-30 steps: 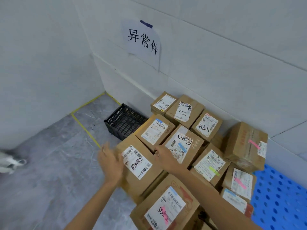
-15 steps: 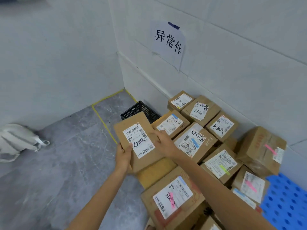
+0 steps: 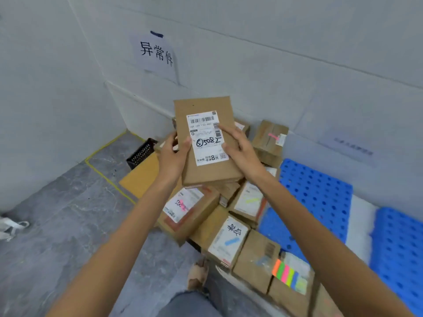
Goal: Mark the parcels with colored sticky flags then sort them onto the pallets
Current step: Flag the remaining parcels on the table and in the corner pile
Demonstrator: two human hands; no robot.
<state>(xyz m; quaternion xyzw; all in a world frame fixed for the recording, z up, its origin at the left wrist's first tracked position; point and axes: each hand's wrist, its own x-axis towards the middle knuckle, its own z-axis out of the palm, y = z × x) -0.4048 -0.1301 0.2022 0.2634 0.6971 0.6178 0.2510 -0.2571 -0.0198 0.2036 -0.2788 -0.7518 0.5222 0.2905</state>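
Raised since half a second ago, the flat parcel (image 3: 211, 171) has come up off the pile into the air before the wall, and the right hand (image 3: 240, 152) has shifted from its top edge to its right side.

The pale wall (image 3: 297, 76) fills the upper picture, the grey floor (image 3: 57, 236) the lower left. Two blue pallets (image 3: 320, 197) lie on the floor at the right, along the wall. A pile of parcels (image 3: 229, 239) sits between the floor and the nearer pallet; several of their labels carry pink, yellow or blue flags.

The held parcel is above this pile, touching none of it. Its long axis runs up and away from the person, nearly upright in the picture, with the top leaning a little left. Its broad face is turned to the camera. The white label (image 3: 206, 138) lies lengthwise on that face, barcode end toward the wall.

A paper sign (image 3: 156, 53) hangs on the wall above. A black crate (image 3: 140, 153) stands in the corner behind the pile.

The left hand (image 3: 174, 154) grips the parcel's left edge, thumb on the front, fingers behind. The right hand grips the right edge, thumb and forefinger on the label.

A pad of sticky flags (image 3: 287, 274) lies on a parcel at the lower right.
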